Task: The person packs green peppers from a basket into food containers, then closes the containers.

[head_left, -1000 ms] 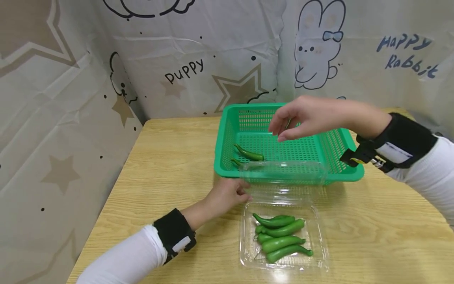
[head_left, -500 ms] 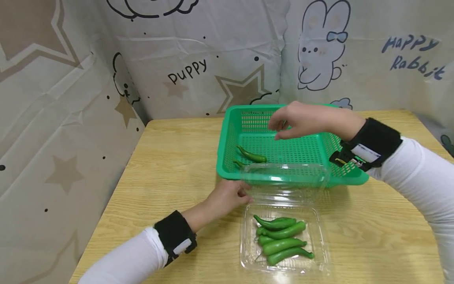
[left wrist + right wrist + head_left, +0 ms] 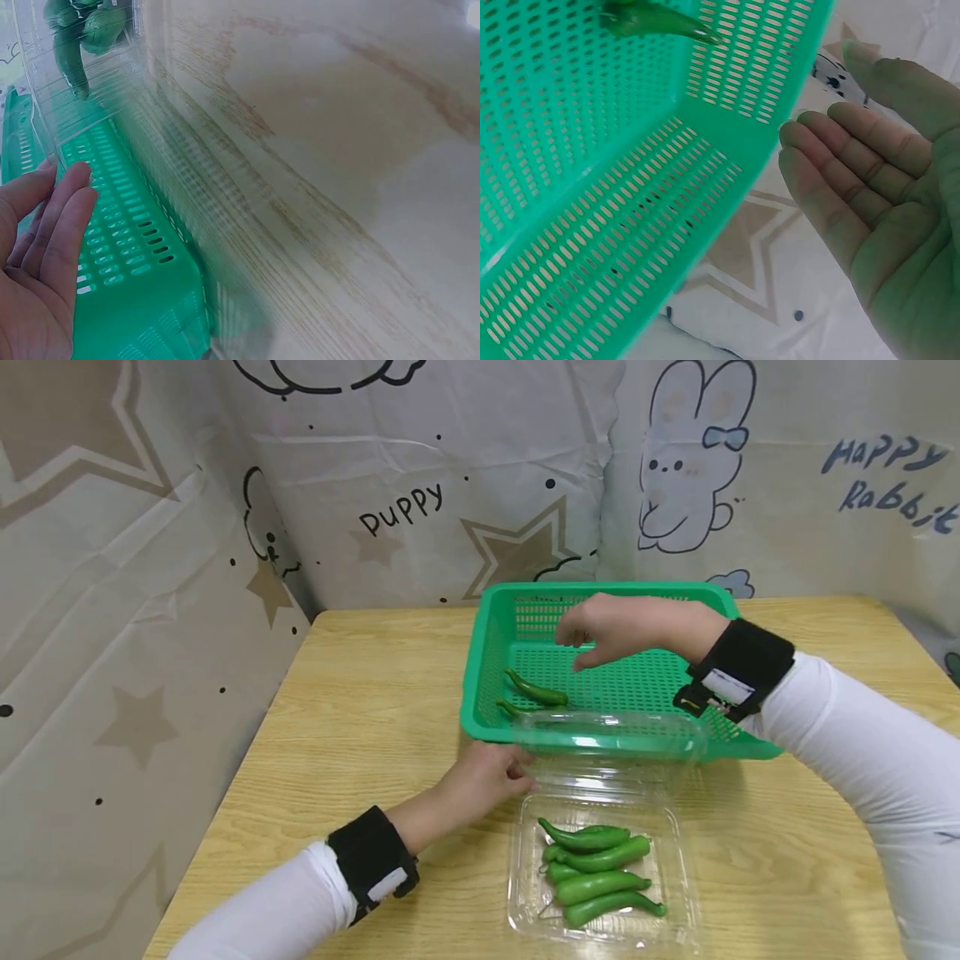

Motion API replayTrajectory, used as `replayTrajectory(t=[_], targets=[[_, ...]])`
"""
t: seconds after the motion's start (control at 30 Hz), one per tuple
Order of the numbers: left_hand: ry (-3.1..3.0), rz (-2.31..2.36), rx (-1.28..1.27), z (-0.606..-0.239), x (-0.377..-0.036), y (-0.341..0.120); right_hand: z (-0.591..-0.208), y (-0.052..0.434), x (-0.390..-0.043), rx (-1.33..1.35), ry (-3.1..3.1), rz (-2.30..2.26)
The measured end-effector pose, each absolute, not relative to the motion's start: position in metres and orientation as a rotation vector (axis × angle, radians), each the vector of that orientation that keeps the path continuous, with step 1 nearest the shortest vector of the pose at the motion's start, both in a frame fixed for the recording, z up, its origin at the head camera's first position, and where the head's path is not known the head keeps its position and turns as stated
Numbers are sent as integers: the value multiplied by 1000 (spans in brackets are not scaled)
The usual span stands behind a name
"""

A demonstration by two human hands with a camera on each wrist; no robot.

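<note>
A green slotted basket [image 3: 480,660] stands on the wooden table [image 3: 360,710] with two green peppers [image 3: 536,691] lying near its front left corner. My right hand [image 3: 607,627] hovers over the basket, fingers relaxed and palm empty [image 3: 862,202]. In front of the basket sits a clear plastic clamshell box [image 3: 675,893] holding several green peppers [image 3: 600,868], its lid [image 3: 607,735] standing up against the basket's front wall. My left hand [image 3: 487,777] rests at the lid's left edge, its straight fingers [image 3: 60,217] touching the clear plastic.
Printed cloth screens [image 3: 150,568] close off the table at the back and on the left. Bare wood [image 3: 825,810] lies to the right of the box and to the left of the basket. The basket's slotted wall [image 3: 615,187] fills the right wrist view.
My right hand has sunk lower and drawn back a little over the basket, still empty. The left hand has stayed at the lid.
</note>
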State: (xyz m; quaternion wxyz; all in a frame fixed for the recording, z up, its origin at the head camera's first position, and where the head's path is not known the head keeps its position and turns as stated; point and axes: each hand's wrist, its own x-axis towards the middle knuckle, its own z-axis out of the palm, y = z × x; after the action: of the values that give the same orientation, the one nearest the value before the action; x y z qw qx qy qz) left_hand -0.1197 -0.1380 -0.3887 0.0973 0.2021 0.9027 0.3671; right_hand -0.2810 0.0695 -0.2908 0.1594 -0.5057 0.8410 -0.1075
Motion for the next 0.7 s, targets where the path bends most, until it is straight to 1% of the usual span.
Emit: replayTrajectory(t=[0.33,0.7], targets=[[2729,1063,673,-390,-118,-141,-321,58,-290,-1431,2364,-244],[2719,1046,646,-390,-115,-140,-344,42,-288,-1443,2353,-157]])
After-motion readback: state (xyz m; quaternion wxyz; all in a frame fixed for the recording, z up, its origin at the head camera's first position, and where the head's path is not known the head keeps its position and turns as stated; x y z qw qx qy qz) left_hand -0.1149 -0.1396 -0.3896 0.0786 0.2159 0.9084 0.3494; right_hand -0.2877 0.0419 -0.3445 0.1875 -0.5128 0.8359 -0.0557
